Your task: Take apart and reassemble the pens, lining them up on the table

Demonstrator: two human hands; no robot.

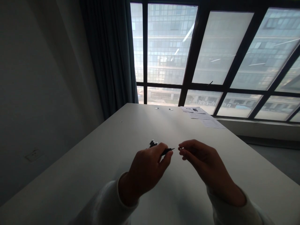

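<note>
Over the middle of the white table, my left hand [148,165] is closed around a dark pen [167,152]. The pen's thin tip sticks out to the right, past my thumb and forefinger. Facing it across a small gap, my right hand [201,159] pinches a tiny shiny piece [181,148] between thumb and fingertips. That piece is mostly covered, and its kind cannot be made out. Just beyond my left knuckles show the dark ends of several pens [152,143]; my hand hides the rest of them.
The white table [105,150] reaches toward a large window [168,47]. Printed papers [201,116] lie along its far right edge. Two small cable holes [157,108] show near the far end. A dark curtain [110,56] hangs at the left, beside a wall with a socket [34,155].
</note>
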